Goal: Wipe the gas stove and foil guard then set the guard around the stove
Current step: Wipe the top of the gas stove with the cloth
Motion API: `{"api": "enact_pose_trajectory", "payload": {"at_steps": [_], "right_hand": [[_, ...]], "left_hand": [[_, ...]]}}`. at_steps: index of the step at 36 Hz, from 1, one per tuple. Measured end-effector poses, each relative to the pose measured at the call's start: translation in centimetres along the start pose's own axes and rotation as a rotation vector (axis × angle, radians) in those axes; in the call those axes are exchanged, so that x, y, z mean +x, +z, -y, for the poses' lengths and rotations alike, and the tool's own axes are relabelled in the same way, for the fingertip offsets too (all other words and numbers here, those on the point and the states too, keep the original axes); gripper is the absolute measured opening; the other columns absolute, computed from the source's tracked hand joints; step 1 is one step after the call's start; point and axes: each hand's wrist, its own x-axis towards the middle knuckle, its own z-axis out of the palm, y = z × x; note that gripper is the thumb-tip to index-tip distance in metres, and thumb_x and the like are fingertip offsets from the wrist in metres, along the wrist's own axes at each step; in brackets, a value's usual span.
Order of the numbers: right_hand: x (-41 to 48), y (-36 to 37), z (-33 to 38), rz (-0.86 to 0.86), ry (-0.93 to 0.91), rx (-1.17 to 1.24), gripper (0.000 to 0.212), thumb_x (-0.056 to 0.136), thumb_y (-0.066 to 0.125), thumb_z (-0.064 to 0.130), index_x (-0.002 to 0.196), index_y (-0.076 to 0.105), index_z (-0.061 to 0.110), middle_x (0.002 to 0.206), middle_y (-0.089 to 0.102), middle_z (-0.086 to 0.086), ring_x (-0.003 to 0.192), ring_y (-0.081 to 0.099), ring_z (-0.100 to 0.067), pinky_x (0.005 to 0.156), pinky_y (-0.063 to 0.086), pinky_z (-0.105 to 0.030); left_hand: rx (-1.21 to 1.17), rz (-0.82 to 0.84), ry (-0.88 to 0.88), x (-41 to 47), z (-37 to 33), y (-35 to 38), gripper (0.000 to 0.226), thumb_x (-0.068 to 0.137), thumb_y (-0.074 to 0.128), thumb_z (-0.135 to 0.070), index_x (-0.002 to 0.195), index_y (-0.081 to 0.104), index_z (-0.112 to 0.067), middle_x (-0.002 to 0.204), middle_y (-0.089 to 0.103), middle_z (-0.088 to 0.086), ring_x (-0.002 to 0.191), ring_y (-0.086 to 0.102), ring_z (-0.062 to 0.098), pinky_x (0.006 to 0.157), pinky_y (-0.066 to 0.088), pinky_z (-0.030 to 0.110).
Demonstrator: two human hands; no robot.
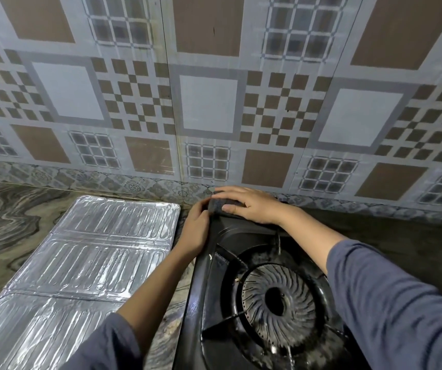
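Nearest the camera, two grey-blue sleeves frame the view, the left sleeve (102, 343) low in the middle and the right sleeve (401, 303) filling the lower right corner. Between them sits the black gas stove (209, 289), its round burner (278, 300) ringed with fine slanted slots and its glossy top catching small reflections.

To the left of the stove, the foil guard (81, 263) lies flat on the marbled stone counter (14, 209). Its three ribbed silver panels run from the near left corner toward the wall, and its right edge lies just beside the stove without wrapping round it.

Further back, the left hand (194, 231) rests against the stove's left edge near the rear corner, back of the hand upward. Its fingers are tucked out of sight toward the rim, so I cannot tell whether they clasp the stove or only lean on it.

Just beyond, the right hand (251, 206) lies across the rear left corner of the stove. Its fingers (230, 192) are stretched out nearly straight and press flat on a dark cloth (215, 204), with the thumb lying along the cloth's near side.

Behind everything stands the tiled wall (209, 102), patterned in brown squares, checks and grids, with a flowered border strip where it meets the counter.
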Motion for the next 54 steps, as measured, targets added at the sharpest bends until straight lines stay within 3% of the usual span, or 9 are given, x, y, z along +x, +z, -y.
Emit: {"api": "enact_pose_trajectory", "payload": {"at_steps": [5, 11, 16, 20, 26, 37, 47, 54], "right_hand": [[-0.9, -0.2, -0.5, 0.007, -0.005, 0.018, 0.04, 0.092, 0.042, 0.05, 0.132, 0.038, 0.051, 0.149, 0.022, 0.027, 0.139, 0.023, -0.009, 0.112, 0.025, -0.048], [-1.8, -0.4, -1.0, 0.043, -0.06, 0.106, 0.038, 0.091, 0.052, 0.04, 0.129, 0.047, 0.044, 0.147, 0.028, 0.026, 0.14, 0.021, -0.003, 0.117, 0.019, -0.043], [-2.5, -0.4, -1.2, 0.024, -0.049, 0.012, 0.042, 0.092, 0.047, 0.044, 0.134, 0.039, 0.045, 0.142, 0.021, 0.033, 0.141, 0.018, -0.003, 0.118, 0.015, -0.043], [-2.8, -0.4, -1.4, 0.012, -0.004, -0.048, 0.046, 0.09, 0.039, 0.056, 0.135, 0.031, 0.052, 0.15, 0.019, 0.029, 0.142, 0.019, -0.007, 0.116, 0.018, -0.047], [-3.7, -0.5, -1.7, -0.029, 0.061, -0.094, 0.043, 0.094, 0.035, 0.052, 0.137, 0.031, 0.049, 0.152, 0.02, 0.024, 0.141, 0.02, -0.008, 0.114, 0.018, -0.042], [-5.5, -0.4, -2.4, -0.102, 0.219, -0.139, 0.044, 0.096, 0.024, 0.053, 0.139, 0.027, 0.046, 0.152, 0.025, 0.017, 0.14, 0.022, -0.013, 0.11, 0.016, -0.041], [-7.1, -0.6, -3.8, -0.147, 0.356, -0.166, 0.046, 0.096, 0.019, 0.054, 0.14, 0.024, 0.043, 0.151, 0.029, 0.01, 0.139, 0.026, -0.018, 0.11, 0.018, -0.043], [-8.6, -1.1, -4.7, -0.136, 0.379, -0.136, 0.049, 0.095, 0.02, 0.056, 0.141, 0.024, 0.042, 0.151, 0.027, 0.008, 0.139, 0.024, -0.02, 0.111, 0.015, -0.045]], "left_hand": [[0.014, 0.002, -0.073, 0.1, 0.0, -0.1, 0.038, 0.09, 0.036, -0.003, 0.126, 0.049, -0.005, 0.123, 0.056, 0.012, 0.104, 0.051, 0.017, 0.088, 0.04, 0.028], [0.067, 0.011, -0.107, 0.2, -0.1, -0.3, 0.04, 0.09, 0.034, -0.003, 0.129, 0.047, -0.005, 0.126, 0.055, 0.012, 0.107, 0.051, 0.018, 0.09, 0.04, 0.029], [0.126, 0.018, -0.088, 0.5, -0.3, -0.2, 0.04, 0.091, 0.034, -0.003, 0.129, 0.046, -0.004, 0.129, 0.054, 0.015, 0.116, 0.051, 0.024, 0.101, 0.04, 0.038], [0.256, 0.019, -0.032, 0.8, -0.7, 0.2, 0.04, 0.092, 0.035, -0.003, 0.13, 0.044, -0.002, 0.131, 0.052, 0.015, 0.122, 0.047, 0.026, 0.099, 0.035, 0.03], [0.465, 0.045, 0.031, 1.7, -1.3, 0.9, 0.041, 0.093, 0.038, -0.008, 0.134, 0.042, -0.001, 0.137, 0.048, 0.018, 0.127, 0.044, 0.028, 0.104, 0.032, 0.031], [0.77, 0.168, 0.209, 2.8, -1.7, 1.3, 0.033, 0.093, 0.046, -0.023, 0.121, 0.057, -0.011, 0.118, 0.057, 0.012, 0.113, 0.052, 0.027, 0.096, 0.04, 0.035], [0.91, 0.305, 0.303, 3.5, -2.7, 1.9, 0.043, 0.085, 0.041, -0.046, 0.115, 0.06, -0.022, 0.117, 0.064, 0.002, 0.108, 0.057, 0.024, 0.092, 0.046, 0.037], [0.997, 0.415, 0.285, 4.0, -3.6, 3.1, 0.036, 0.093, 0.046, -0.039, 0.125, 0.054, -0.023, 0.129, 0.058, 0.002, 0.117, 0.054, 0.024, 0.094, 0.042, 0.033]]}}
